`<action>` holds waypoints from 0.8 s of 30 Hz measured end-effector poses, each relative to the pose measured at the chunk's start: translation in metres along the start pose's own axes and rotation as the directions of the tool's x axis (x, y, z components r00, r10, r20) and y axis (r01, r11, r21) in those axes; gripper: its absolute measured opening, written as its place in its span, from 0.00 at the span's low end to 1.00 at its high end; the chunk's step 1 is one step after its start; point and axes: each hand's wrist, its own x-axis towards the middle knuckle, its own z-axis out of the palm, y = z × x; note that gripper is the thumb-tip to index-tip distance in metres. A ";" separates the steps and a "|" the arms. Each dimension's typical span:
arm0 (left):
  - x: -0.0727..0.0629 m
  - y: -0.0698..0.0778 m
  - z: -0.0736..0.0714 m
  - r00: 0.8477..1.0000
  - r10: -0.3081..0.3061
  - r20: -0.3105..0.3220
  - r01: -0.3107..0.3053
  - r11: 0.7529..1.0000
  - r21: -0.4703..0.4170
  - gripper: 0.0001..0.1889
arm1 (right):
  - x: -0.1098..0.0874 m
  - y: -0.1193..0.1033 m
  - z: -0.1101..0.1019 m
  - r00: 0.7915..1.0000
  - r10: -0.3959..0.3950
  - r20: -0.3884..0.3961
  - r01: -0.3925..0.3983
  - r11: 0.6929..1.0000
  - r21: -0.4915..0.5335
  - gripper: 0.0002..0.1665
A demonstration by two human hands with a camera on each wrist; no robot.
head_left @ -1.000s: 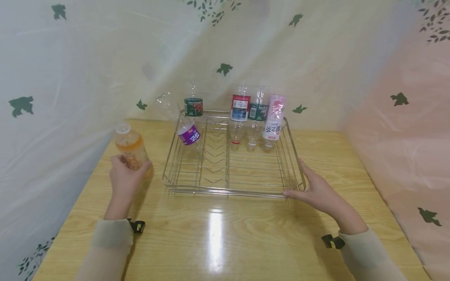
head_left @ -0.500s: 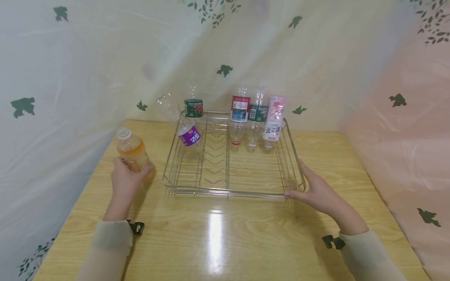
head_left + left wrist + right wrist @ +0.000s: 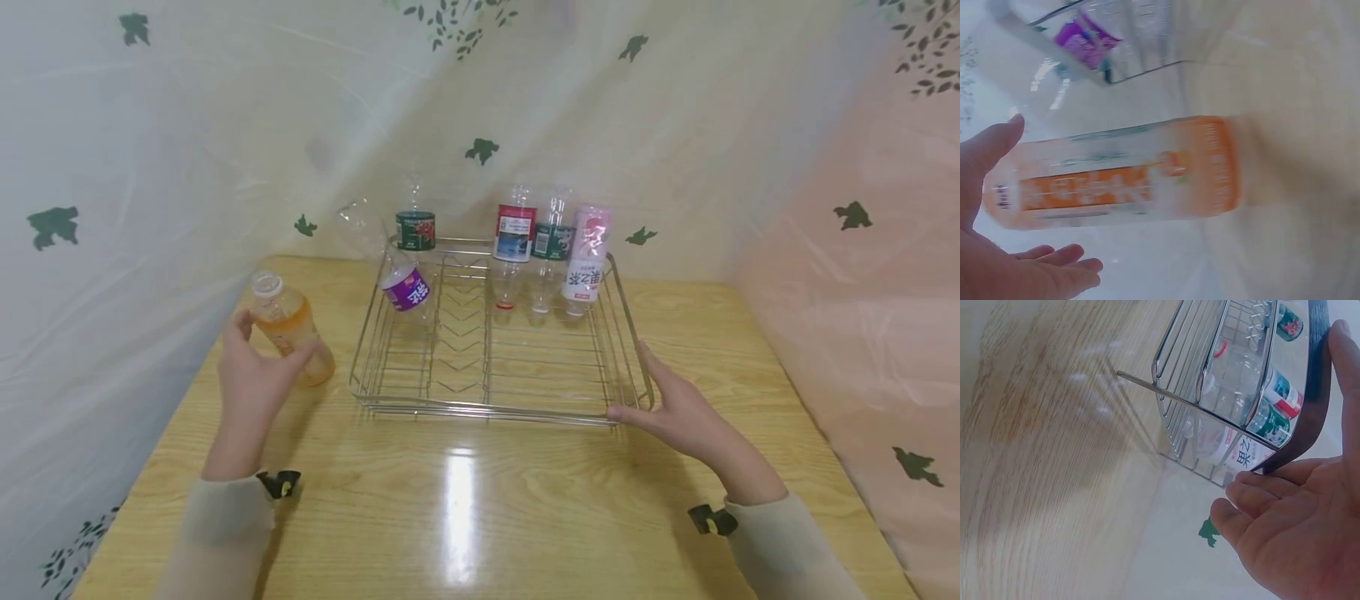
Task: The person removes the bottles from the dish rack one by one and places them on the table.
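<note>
An orange-labelled drink bottle [image 3: 292, 333] with a white cap stands on the table left of the rack. My left hand [image 3: 251, 375] is beside it, thumb and fingers spread apart on either side; in the left wrist view, gaps show between the fingers and the bottle [image 3: 1116, 181]. The wire rack [image 3: 487, 410] sits mid-table. At its front right corner rests my right hand [image 3: 678, 408], the thumb along the front rim and the extended fingers along the right side. In the right wrist view, those fingertips [image 3: 1241, 506] lie by the rack's corner.
Inside the rack, a purple-labelled bottle [image 3: 406, 288] leans at the left by a green-labelled bottle [image 3: 415, 230]. At the back right are a red-labelled bottle [image 3: 514, 233], another green-labelled bottle [image 3: 553, 242] and a pink bottle [image 3: 587, 254], caps down. A patterned curtain [image 3: 360, 100] surrounds the table.
My left hand has let go of the orange-labelled bottle and drawn slightly left, its fingers spreading. Earlier the bottle shifted slightly right and nearer. My right hand stays at the rack's corner.
</note>
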 end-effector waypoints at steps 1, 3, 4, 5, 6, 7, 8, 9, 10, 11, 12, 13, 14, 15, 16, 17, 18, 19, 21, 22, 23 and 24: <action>0.000 0.004 -0.002 1.000 0.004 -0.007 -0.004 1.000 0.002 0.58 | 0.000 0.001 0.000 1.000 0.003 0.001 -0.003 1.000 0.000 0.71; -0.002 0.011 -0.005 1.000 0.005 -0.011 -0.005 1.000 -0.002 0.59 | 0.000 0.001 0.000 1.000 0.008 0.005 -0.008 1.000 -0.001 0.71; -0.003 0.015 -0.007 1.000 0.003 -0.011 -0.003 1.000 -0.003 0.60 | 0.000 0.001 0.001 1.000 0.010 0.007 -0.010 1.000 -0.003 0.71; -0.004 0.018 -0.009 1.000 0.009 -0.014 -0.009 1.000 -0.002 0.60 | 0.000 0.002 0.000 1.000 0.011 0.009 -0.011 1.000 -0.004 0.71; -0.006 0.022 -0.010 1.000 0.018 -0.020 -0.018 1.000 -0.004 0.60 | 0.000 0.002 0.000 1.000 0.014 0.009 -0.014 1.000 -0.004 0.71; -0.007 0.025 -0.011 0.999 0.028 -0.026 -0.028 1.000 -0.006 0.59 | 0.001 0.002 0.000 1.000 0.014 0.009 -0.014 1.000 -0.006 0.71; -0.008 0.028 -0.012 0.999 0.039 -0.034 -0.039 0.999 -0.009 0.59 | 0.001 0.002 0.000 1.000 0.014 0.009 -0.014 1.000 -0.006 0.71; -0.009 0.032 -0.013 0.998 0.051 -0.043 -0.051 0.999 -0.013 0.59 | 0.001 0.003 0.000 1.000 0.013 0.009 -0.013 1.000 -0.007 0.71; -0.010 0.035 -0.014 0.997 0.063 -0.055 -0.064 0.998 -0.018 0.58 | 0.001 0.003 0.000 1.000 0.013 0.009 -0.013 1.000 -0.007 0.71; -0.010 0.039 -0.015 0.995 0.072 -0.066 -0.074 0.997 -0.025 0.57 | 0.001 0.003 0.000 1.000 0.013 0.008 -0.013 1.000 -0.005 0.71; -0.011 0.043 -0.016 0.994 0.080 -0.075 -0.082 0.996 -0.033 0.57 | 0.001 0.003 0.000 1.000 0.013 0.008 -0.013 1.000 -0.005 0.71; -0.012 0.046 -0.017 0.994 0.082 -0.079 -0.085 0.996 -0.039 0.57 | 0.000 0.003 0.000 1.000 0.013 0.009 -0.013 1.000 -0.005 0.71; -0.012 0.050 -0.017 0.993 0.084 -0.082 -0.088 0.995 -0.043 0.57 | 0.000 0.004 0.000 1.000 0.012 0.009 -0.012 1.000 -0.006 0.71; -0.012 0.053 -0.018 0.993 0.088 -0.084 -0.092 0.994 -0.051 0.57 | 0.000 0.004 0.000 1.000 0.011 0.009 -0.011 1.000 -0.007 0.71; -0.013 0.057 -0.019 0.992 0.090 -0.083 -0.095 0.994 -0.059 0.57 | 0.000 0.004 0.000 1.000 0.010 0.009 -0.010 1.000 -0.008 0.71; -0.013 0.060 -0.020 0.992 0.094 -0.081 -0.100 0.993 -0.064 0.57 | 0.000 0.004 0.000 1.000 0.009 0.008 -0.009 1.000 -0.008 0.71; -0.013 0.063 -0.020 0.992 0.100 -0.079 -0.105 0.992 -0.066 0.57 | 0.000 0.004 0.000 1.000 0.008 0.008 -0.007 1.000 -0.010 0.71; -0.013 0.065 -0.021 0.991 0.107 -0.078 -0.112 0.992 -0.063 0.58 | 0.000 0.004 0.000 1.000 0.007 0.007 -0.007 1.000 -0.009 0.71; -0.013 0.070 -0.022 0.988 0.128 -0.082 -0.133 0.989 -0.065 0.57 | 0.000 0.004 0.000 1.000 0.003 0.004 -0.003 1.000 -0.007 0.71; -0.013 0.072 -0.022 0.986 0.141 -0.087 -0.146 0.987 -0.060 0.57 | 0.000 0.004 0.000 1.000 0.002 0.003 -0.002 1.000 -0.007 0.70; -0.014 0.074 -0.022 0.984 0.154 -0.091 -0.159 0.986 -0.054 0.57 | 0.000 0.004 0.000 1.000 0.001 0.003 -0.001 1.000 -0.006 0.70; -0.014 0.076 -0.022 0.981 0.172 -0.096 -0.177 0.983 -0.048 0.56 | 0.000 0.004 0.000 1.000 0.000 0.004 0.000 1.000 -0.004 0.70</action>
